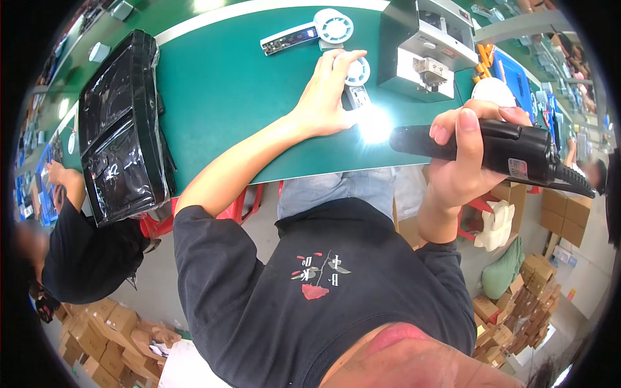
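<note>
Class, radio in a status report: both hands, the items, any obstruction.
Left hand on small white round fan. Right hand gripping black corded power tool. Nothing between them.

A black short-sleeved T-shirt is worn, printed at the chest with a small red and grey flower motif. Both forearms are left bare below the sleeves, and light grey trousers are seen.

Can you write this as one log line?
left hand: on small fan | right hand: grips black power tool | green table
</note>
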`<move>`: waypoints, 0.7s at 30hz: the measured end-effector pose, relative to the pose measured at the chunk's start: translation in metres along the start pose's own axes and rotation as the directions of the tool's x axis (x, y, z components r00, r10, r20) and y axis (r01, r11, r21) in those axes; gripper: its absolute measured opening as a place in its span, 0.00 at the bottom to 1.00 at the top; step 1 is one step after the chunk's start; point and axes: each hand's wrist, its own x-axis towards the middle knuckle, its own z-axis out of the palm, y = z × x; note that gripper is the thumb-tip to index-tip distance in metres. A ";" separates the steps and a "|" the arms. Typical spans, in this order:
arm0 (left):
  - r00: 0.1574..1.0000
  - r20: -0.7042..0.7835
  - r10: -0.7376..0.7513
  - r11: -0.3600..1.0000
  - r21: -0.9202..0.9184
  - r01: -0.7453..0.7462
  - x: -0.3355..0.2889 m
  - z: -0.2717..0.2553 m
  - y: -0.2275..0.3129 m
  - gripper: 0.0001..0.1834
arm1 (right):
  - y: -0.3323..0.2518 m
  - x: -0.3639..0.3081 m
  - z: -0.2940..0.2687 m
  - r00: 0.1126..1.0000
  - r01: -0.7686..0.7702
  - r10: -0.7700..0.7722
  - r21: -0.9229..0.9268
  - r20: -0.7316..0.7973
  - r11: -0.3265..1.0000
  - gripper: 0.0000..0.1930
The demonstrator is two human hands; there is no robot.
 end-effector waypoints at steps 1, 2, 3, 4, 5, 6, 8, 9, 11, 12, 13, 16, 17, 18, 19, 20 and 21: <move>1.000 0.002 -0.001 1.000 -0.003 0.001 0.000 0.000 0.000 0.53 | 0.002 -0.002 0.000 1.000 -0.002 0.002 -0.009 0.001 1.000 0.26; 1.000 0.003 -0.001 1.000 -0.006 0.001 0.000 0.000 0.000 0.53 | 0.004 -0.003 0.001 1.000 -0.003 0.003 -0.018 0.003 1.000 0.26; 1.000 0.003 -0.002 1.000 -0.010 0.002 0.001 0.000 0.000 0.53 | 0.005 -0.004 0.002 1.000 -0.004 0.004 -0.027 0.005 1.000 0.26; 1.000 0.002 0.005 1.000 -0.010 -0.005 0.001 0.000 0.000 0.53 | 0.005 -0.004 0.003 1.000 -0.014 0.014 -0.018 -0.007 1.000 0.28; 1.000 0.001 0.009 1.000 -0.010 -0.009 0.001 0.000 0.000 0.53 | 0.004 -0.005 0.005 1.000 -0.026 0.026 -0.008 -0.018 1.000 0.29; 1.000 0.001 0.012 1.000 -0.010 -0.012 0.000 0.000 0.000 0.53 | 0.003 -0.007 0.006 0.999 -0.038 0.039 0.002 -0.029 0.999 0.30; 1.000 0.006 0.011 1.000 0.013 -0.012 0.000 0.000 -0.001 0.53 | 0.004 -0.009 0.007 0.999 -0.039 0.039 0.005 -0.021 0.999 0.31; 1.000 0.010 0.012 1.000 0.025 -0.012 0.000 0.000 -0.001 0.53 | 0.004 -0.010 0.008 0.999 -0.038 0.039 0.007 -0.018 0.999 0.31; 1.000 0.013 0.013 1.000 0.027 -0.013 0.001 -0.001 0.001 0.53 | 0.006 -0.012 0.005 0.999 -0.037 0.036 0.014 0.020 0.999 0.31; 1.000 0.015 0.014 1.000 0.027 -0.014 0.000 -0.002 0.002 0.53 | 0.008 -0.014 0.004 0.999 -0.035 0.035 0.017 0.039 0.999 0.31; 1.000 0.015 0.013 1.000 0.028 -0.013 -0.001 -0.001 0.002 0.53 | 0.009 -0.015 0.003 0.999 -0.015 0.016 -0.007 0.048 1.000 0.31; 1.000 0.017 0.013 0.999 0.033 -0.014 0.000 -0.001 0.001 0.53 | 0.015 -0.019 -0.001 0.994 0.043 -0.036 -0.070 0.101 0.997 0.32; 1.000 0.020 0.011 0.999 0.036 -0.012 0.000 -0.001 0.000 0.53 | 0.016 -0.020 -0.002 0.991 0.063 -0.052 -0.088 0.122 0.994 0.33; 1.000 0.024 0.009 0.999 0.038 -0.010 0.000 -0.001 0.000 0.53 | 0.016 -0.021 -0.001 0.990 0.065 -0.055 -0.082 0.128 0.994 0.33; 1.000 0.023 0.007 0.999 0.034 -0.008 0.000 -0.001 0.000 0.53 | 0.016 -0.021 -0.001 0.989 0.069 -0.058 -0.077 0.133 0.995 0.33; 1.000 0.022 0.007 1.000 0.029 -0.007 0.000 -0.002 0.001 0.53 | 0.017 -0.020 -0.001 0.988 0.074 -0.064 -0.071 0.138 0.995 0.33; 1.000 0.022 0.007 1.000 0.024 -0.007 0.000 -0.002 0.002 0.53 | 0.017 -0.021 -0.001 0.987 0.078 -0.068 -0.064 0.144 0.995 0.33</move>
